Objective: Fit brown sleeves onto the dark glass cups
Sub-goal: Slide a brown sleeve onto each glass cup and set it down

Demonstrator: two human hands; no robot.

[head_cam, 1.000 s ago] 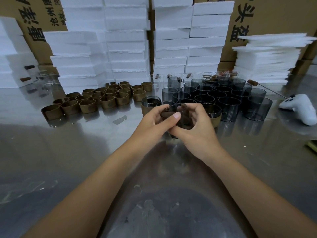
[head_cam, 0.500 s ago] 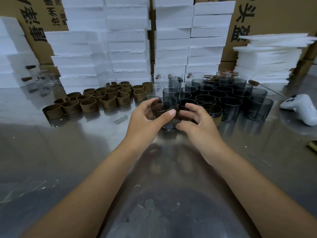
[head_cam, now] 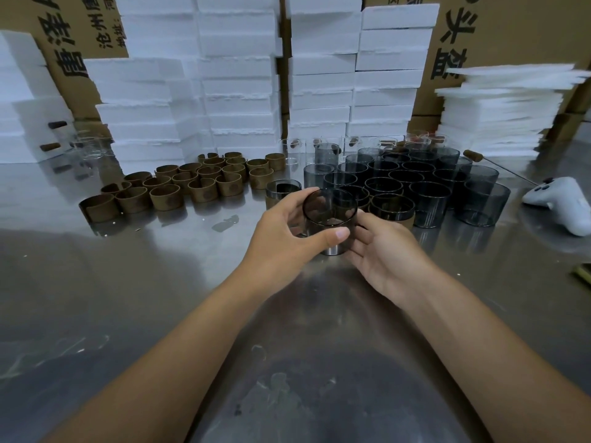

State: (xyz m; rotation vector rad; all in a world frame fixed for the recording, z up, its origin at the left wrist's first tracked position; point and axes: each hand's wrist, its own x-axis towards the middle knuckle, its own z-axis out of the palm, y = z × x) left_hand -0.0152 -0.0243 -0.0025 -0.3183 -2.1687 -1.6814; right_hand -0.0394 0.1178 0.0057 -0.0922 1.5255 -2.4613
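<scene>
Left cardboard box point(head_cam: 89, 27): I read "沧州" and "地址:"; the large characters are partly cut off.
Right cardboard box point(head_cam: 511, 27): I read "头盔".

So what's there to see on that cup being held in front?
The cup is a short round tumbler of smoky dark glass, see-through, empty, with no sleeve on it. It is mouth up, tipped slightly toward the camera, just in front of the other cups. The left hand grips it, thumb across the front; the right hand touches its right side.
</scene>
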